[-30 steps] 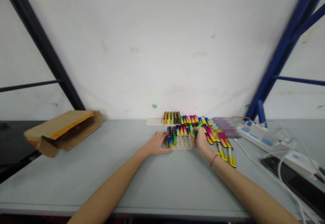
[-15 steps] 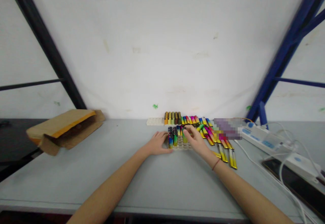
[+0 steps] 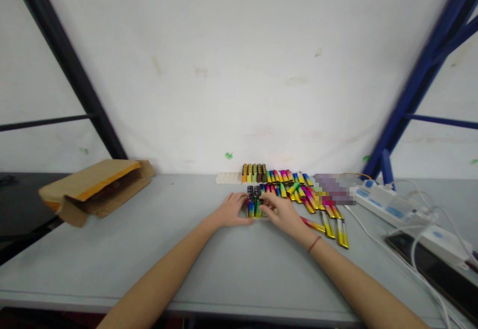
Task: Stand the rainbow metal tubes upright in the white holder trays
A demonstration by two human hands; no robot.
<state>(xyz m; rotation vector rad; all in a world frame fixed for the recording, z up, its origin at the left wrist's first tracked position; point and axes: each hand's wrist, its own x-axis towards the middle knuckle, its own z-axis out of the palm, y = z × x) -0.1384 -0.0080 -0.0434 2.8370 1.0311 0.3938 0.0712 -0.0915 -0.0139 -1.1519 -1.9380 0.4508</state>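
Several shiny, multicoloured lighters with dark tops stand upright in a pale tray with holes. My left hand is against the tray's left end, its thumb along the front and its fingers at the side and back. Over the tray, just right of the standing lighters, my right hand has its thumb and fingertips closed around a green lighter, partly hidden by the fingers. Most of the tray's right part is covered by this hand.
Behind stands another pale tray with several rows of upright lighters. Loose lighters lie to the right. Farther right are a white power strip, cables and a dark phone. An open brown paper bag lies left.
My right hand has moved left and slightly down with the lighter, bringing it against the standing ones. My left hand has stayed at the tray.
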